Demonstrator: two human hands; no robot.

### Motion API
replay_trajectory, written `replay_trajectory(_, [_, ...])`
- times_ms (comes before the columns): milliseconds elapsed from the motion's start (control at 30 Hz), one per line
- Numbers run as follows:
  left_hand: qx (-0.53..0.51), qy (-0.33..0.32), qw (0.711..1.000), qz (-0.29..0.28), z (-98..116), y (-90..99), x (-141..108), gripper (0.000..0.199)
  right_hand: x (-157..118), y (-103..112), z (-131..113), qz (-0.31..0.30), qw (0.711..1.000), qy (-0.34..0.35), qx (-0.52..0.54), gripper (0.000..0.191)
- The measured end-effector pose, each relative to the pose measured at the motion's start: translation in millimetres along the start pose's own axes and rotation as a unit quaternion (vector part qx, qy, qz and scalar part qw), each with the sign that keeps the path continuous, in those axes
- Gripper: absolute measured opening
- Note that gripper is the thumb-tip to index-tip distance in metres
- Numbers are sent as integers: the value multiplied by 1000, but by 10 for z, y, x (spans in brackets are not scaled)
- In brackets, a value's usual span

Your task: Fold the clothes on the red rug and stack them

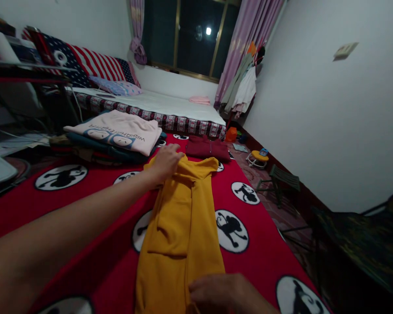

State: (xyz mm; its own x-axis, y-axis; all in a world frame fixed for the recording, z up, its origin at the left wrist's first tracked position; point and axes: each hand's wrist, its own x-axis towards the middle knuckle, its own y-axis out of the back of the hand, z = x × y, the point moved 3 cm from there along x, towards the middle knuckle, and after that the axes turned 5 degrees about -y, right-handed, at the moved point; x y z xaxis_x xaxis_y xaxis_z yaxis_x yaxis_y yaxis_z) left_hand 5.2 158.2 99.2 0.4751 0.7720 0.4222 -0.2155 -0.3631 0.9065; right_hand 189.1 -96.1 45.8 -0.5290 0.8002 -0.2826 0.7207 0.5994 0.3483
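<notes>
A yellow sweatshirt (175,218) lies lengthwise on the red blanket, its sides and sleeves folded inward into a long strip. My left hand (167,162) reaches to its far end and rests on the bunched neck part, fingers stretched out and slightly apart. At the near end, my right hand (221,290) is on the lower right edge, its fingers bent over the cloth with a bit of yellow fabric bulging beneath them. My right fingertips are partly hidden and a little blurred. Just beyond the sweatshirt is a folded maroon garment (208,148).
A stack of folded clothes, topped by a pale pink shirt (118,131), sits at the far left of the red blanket (94,209). Behind it stands a second bed (170,107). Along the right wall are a yellow stool (259,155), a small folding stool (283,178) and a dark chair (363,240).
</notes>
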Motion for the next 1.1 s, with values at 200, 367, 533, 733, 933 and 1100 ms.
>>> replay_trajectory(200, [-200,-157,967,-1,889,-456,-588,28,766,1099,74,288,953,7,96,35])
replay_trajectory(367, [-286,-99,953,25,928,-631,-739,16,1548,2016,373,442,897,-24,17,35])
replay_trajectory(533, [-281,-82,956,8,917,-591,-726,12,2039,2469,475,476,875,-30,-86,49])
replay_trajectory(733, [-236,-119,964,-23,986,-563,-735,13,2429,2718,378,472,857,-49,-201,15])
replay_trajectory(933, [-237,-140,961,-32,1016,-609,-726,14,2690,2509,291,496,825,-82,-257,15])
replay_trajectory(1100, [-234,-143,961,-34,1019,-608,-724,14,2767,2424,312,440,861,-81,-244,32])
